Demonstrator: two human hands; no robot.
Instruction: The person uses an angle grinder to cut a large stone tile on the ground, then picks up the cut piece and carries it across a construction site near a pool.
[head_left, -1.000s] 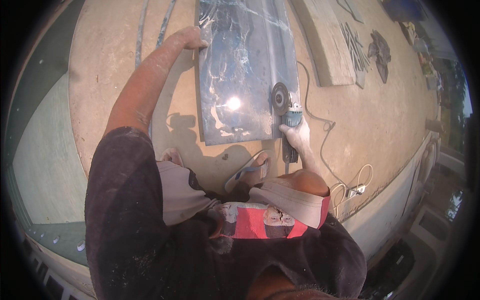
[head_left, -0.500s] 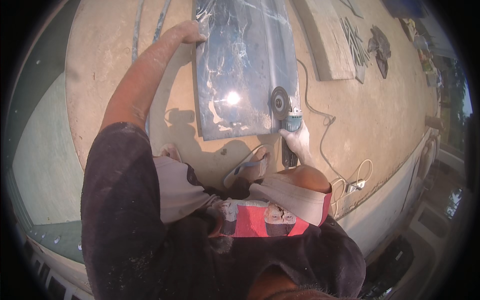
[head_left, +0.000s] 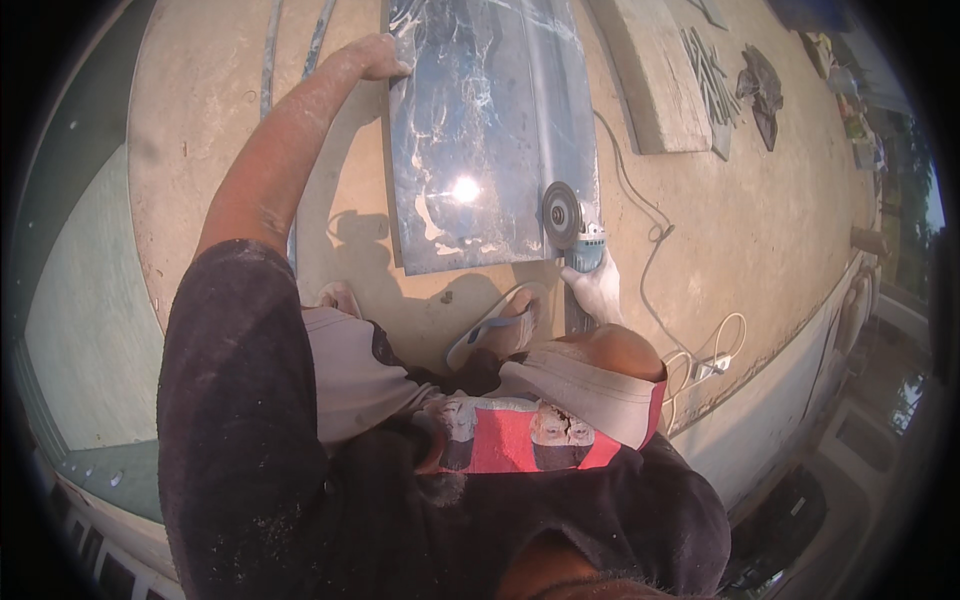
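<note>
A long blue-grey metal sheet [head_left: 460, 130] with whitish smears and a lengthwise ridge lies in front of me, bright with sun glare. My left hand [head_left: 382, 57] is closed on its left edge, toward the far end. My right hand [head_left: 598, 290] is wrapped round the body of an angle grinder [head_left: 590, 252], whose lower end is partly hidden by the hand and my knee. The grinder's round disc [head_left: 561, 214] stands on edge over the sheet's near right corner, beside the ridge. Whether the disc touches the metal or spins, I cannot tell.
A grey cord [head_left: 640, 200] loops over the floor on the right, near a white socket strip [head_left: 712, 368]. Beyond lie a thick pale slab [head_left: 655, 80], several narrow strips [head_left: 708, 85] and a dark crumpled piece [head_left: 762, 95]. My sandalled foot [head_left: 505, 325] is close to the sheet.
The grinder has shifted slightly toward me relative to the sheet, with my right hand still round it. My left hand keeps its hold on the sheet's edge.
</note>
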